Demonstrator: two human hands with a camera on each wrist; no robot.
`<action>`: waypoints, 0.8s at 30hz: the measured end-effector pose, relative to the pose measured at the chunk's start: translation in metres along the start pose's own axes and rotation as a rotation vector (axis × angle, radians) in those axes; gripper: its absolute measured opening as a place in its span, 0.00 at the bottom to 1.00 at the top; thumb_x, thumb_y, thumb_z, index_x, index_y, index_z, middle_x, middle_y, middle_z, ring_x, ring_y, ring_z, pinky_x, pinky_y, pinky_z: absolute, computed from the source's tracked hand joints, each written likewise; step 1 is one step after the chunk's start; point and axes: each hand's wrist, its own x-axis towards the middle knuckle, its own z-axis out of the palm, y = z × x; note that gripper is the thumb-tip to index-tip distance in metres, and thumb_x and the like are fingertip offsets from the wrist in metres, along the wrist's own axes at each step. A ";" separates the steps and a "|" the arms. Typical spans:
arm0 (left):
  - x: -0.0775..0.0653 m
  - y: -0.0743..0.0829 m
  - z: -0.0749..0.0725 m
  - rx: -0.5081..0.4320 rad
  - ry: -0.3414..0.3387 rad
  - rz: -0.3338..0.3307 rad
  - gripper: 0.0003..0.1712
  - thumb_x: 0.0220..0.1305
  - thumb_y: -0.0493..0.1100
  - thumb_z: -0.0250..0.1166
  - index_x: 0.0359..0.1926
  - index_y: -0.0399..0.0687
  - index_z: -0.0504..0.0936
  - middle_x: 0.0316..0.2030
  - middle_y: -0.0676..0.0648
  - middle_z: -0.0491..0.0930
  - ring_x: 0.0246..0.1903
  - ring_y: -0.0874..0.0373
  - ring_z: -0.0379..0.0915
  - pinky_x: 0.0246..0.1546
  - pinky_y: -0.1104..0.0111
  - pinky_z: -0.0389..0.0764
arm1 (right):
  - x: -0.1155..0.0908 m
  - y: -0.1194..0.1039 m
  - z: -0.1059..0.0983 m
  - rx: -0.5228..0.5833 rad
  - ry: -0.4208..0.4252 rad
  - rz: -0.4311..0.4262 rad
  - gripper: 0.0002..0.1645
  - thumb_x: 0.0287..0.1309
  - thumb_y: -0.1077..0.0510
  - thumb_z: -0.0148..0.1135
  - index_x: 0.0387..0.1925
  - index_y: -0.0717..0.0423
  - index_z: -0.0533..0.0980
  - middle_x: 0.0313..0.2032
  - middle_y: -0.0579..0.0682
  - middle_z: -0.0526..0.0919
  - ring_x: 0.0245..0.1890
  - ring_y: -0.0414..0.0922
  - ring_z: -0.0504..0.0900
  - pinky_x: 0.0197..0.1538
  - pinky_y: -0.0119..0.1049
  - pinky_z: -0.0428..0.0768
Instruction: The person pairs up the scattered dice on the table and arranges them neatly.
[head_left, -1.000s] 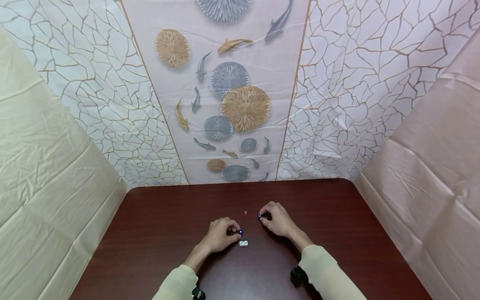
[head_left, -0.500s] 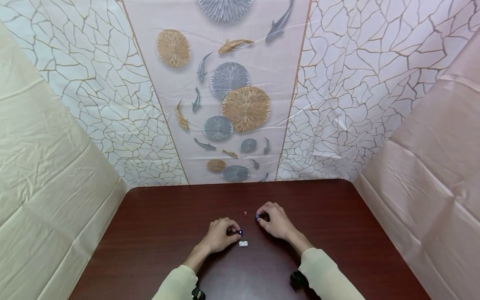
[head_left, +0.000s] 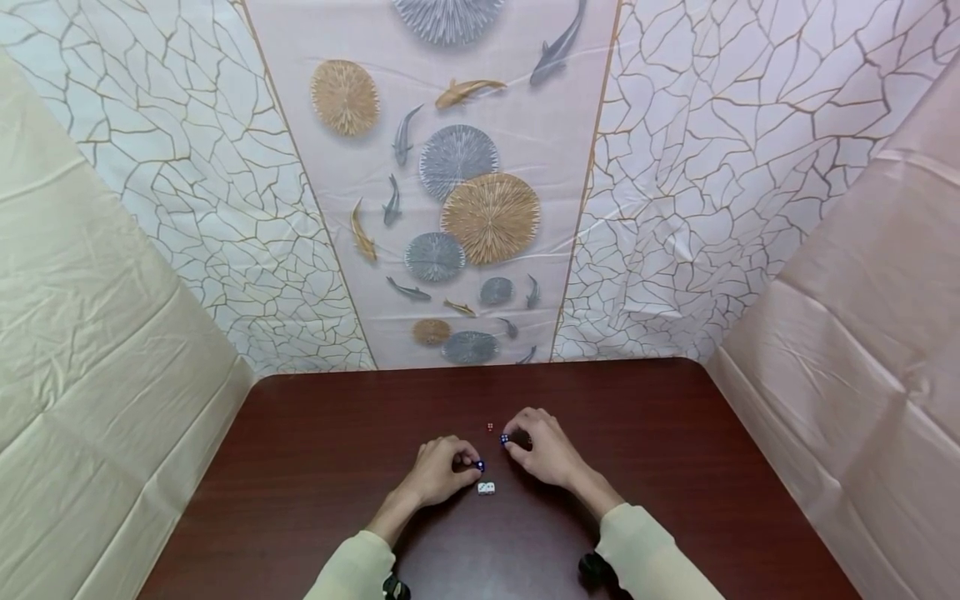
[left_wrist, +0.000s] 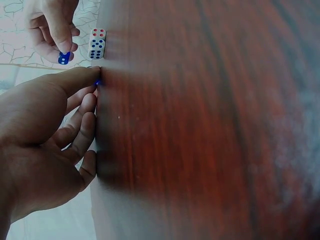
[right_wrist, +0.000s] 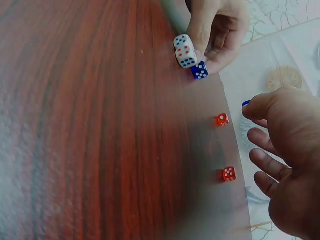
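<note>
My left hand (head_left: 444, 472) pinches a blue die (right_wrist: 200, 70) between thumb and finger, low at the tabletop. Just in front of that die, two white dice (head_left: 486, 488) lie side by side, touching. My right hand (head_left: 546, 448) pinches a second blue die (head_left: 505, 438) at its fingertips, off the table in the left wrist view. In the right wrist view most of this die is hidden by the thumb. Two red dice lie apart: one red die (head_left: 491, 427) beyond the hands, another red die (right_wrist: 229, 174) beneath the right hand.
The dark reddish-brown table (head_left: 337, 425) has rounded far corners. A patterned cloth (head_left: 480, 275) hangs behind it, with cream cloth (head_left: 112, 375) on the left and pinkish cloth (head_left: 847, 375) on the right.
My right hand has moved left and slightly nearer with its blue die, toward the left hand. The left hand, white dice and red dice stay in place.
</note>
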 end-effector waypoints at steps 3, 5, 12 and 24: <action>0.000 0.001 0.000 0.008 0.005 0.012 0.05 0.68 0.44 0.81 0.41 0.54 0.92 0.37 0.53 0.88 0.40 0.58 0.83 0.48 0.61 0.72 | -0.002 -0.003 0.002 0.004 -0.002 -0.016 0.06 0.68 0.60 0.78 0.45 0.50 0.90 0.47 0.45 0.90 0.54 0.47 0.85 0.62 0.51 0.82; 0.000 0.001 -0.001 0.009 0.007 0.015 0.05 0.68 0.44 0.81 0.41 0.54 0.92 0.37 0.53 0.88 0.40 0.58 0.83 0.47 0.61 0.73 | -0.003 -0.004 0.003 0.009 -0.010 -0.024 0.06 0.69 0.60 0.78 0.45 0.49 0.89 0.47 0.44 0.89 0.53 0.46 0.85 0.60 0.48 0.83; 0.000 0.001 -0.001 0.013 0.008 0.020 0.05 0.68 0.44 0.81 0.41 0.53 0.92 0.37 0.53 0.88 0.40 0.58 0.84 0.47 0.61 0.73 | -0.008 -0.008 0.008 0.012 -0.030 -0.061 0.05 0.69 0.60 0.77 0.44 0.49 0.89 0.46 0.43 0.89 0.50 0.44 0.85 0.57 0.45 0.84; 0.001 -0.001 0.000 0.001 -0.005 0.007 0.05 0.69 0.45 0.81 0.42 0.54 0.93 0.37 0.54 0.88 0.40 0.59 0.82 0.49 0.58 0.73 | -0.011 -0.011 0.016 0.077 -0.087 -0.099 0.05 0.69 0.63 0.77 0.43 0.53 0.88 0.40 0.45 0.87 0.38 0.41 0.83 0.42 0.30 0.79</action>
